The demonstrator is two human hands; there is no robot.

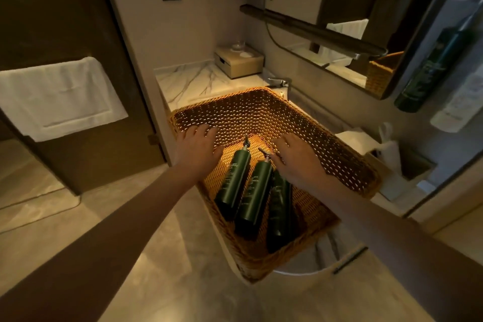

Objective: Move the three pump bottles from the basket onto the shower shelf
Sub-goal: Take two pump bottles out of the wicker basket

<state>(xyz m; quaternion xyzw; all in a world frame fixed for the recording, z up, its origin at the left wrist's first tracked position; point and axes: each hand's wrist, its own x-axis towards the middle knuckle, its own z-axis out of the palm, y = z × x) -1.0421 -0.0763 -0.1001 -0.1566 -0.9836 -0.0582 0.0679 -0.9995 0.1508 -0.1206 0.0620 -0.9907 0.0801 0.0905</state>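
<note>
A wicker basket (261, 112) stands on the vanity counter. Three dark green pump bottles lie side by side on its floor: the left bottle (233, 180), the middle bottle (254, 195) and the right bottle (279, 212). My left hand (197, 150) hovers over the basket's left side with fingers spread, holding nothing. My right hand (300, 162) is over the top of the right bottle and hides its pump; its fingers are apart and I see no grip on anything.
A marble counter (193, 81) with a beige box (239, 61) lies behind the basket. A mirror (339, 42) hangs to the right. A white towel (57, 97) hangs at the left. Far right, a green bottle (428, 68) and a white one (460, 102) sit behind glass.
</note>
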